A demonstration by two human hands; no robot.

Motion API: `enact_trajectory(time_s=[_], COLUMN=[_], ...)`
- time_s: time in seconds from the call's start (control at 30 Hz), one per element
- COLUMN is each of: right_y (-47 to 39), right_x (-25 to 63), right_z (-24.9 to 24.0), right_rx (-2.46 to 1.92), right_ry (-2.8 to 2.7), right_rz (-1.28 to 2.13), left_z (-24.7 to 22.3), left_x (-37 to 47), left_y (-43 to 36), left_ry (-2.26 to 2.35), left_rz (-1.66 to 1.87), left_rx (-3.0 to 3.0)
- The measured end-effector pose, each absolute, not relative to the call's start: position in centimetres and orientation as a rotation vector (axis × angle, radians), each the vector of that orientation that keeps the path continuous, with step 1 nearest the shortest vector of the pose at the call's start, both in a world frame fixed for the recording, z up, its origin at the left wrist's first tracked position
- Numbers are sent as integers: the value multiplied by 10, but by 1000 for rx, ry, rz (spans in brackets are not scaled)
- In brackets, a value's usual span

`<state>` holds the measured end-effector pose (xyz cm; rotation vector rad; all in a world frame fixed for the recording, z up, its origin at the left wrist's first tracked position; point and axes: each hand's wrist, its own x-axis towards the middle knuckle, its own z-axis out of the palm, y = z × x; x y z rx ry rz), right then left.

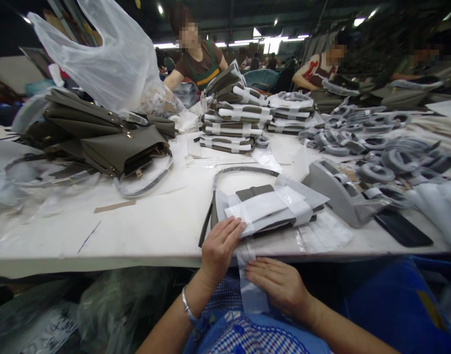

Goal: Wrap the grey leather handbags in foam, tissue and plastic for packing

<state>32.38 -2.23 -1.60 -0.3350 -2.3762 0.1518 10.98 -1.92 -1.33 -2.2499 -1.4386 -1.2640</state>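
On the table in front of me lies a folded dark olive handbag (255, 191), wrapped with a white paper sheet (266, 211) and a clear band, its covered handle looping out behind. My left hand (220, 246) rests on the near left corner of the wrapping, fingers stretched out and lying flat. Below the table edge, a translucent plastic strip (252, 295) hangs down from the bag to my lap. My right hand (279, 282) lies over that strip with its fingers extended, pressing it flat. The right thumb is hidden.
Unwrapped handbags (115, 142) are heaped left under a plastic bag (111, 64). A stack of wrapped bags (233, 115) stands behind. Rightward are a grey tape dispenser (332, 191), black phone (402, 228) and coiled straps (376, 172). A co-worker (199, 54) stands across the table.
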Motion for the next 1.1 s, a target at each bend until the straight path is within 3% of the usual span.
enact_trajectory(time_s=[0.2, 0.43, 1.1], right_y=[-27, 30, 94], right_x=[325, 305, 263], right_z=[15, 55, 58], right_rx=[-390, -534, -1216], right_ry=[-2359, -2321, -2466], right_rz=[212, 222, 532], left_z=[-14, -16, -6], left_x=[109, 108, 105], left_y=[-18, -17, -26], left_ry=[-1425, -1381, -1656], left_rz=[-1255, -1254, -1406], left_rx=[-2251, -2241, -2297])
